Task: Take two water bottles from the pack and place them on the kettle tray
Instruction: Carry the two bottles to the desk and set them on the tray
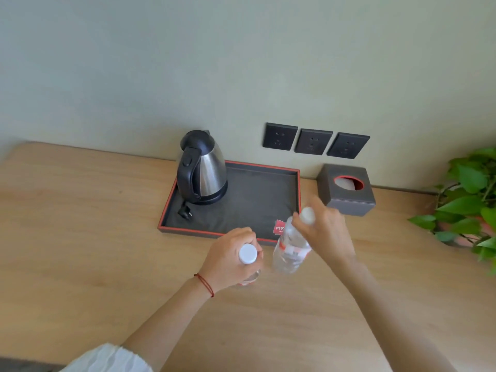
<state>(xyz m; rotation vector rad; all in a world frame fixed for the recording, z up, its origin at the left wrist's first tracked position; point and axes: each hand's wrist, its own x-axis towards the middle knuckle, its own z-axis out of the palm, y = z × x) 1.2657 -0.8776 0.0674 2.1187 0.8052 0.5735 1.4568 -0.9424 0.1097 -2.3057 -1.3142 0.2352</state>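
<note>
Nearest, in front of the tray (268, 167), the left hand (228, 257) grips one bottle (248, 264) upright. The right hand (326, 234) holds a second bottle (291, 247), tilted over the tray's near edge. Farther back, a kettle (204, 170) stands on the tray.

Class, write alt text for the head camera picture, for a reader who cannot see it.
A person holds one water bottle in each hand, left hand and right hand, just in front of a black tray carrying a steel kettle on a wooden desk. A tissue box and plant stand to the right.
</note>
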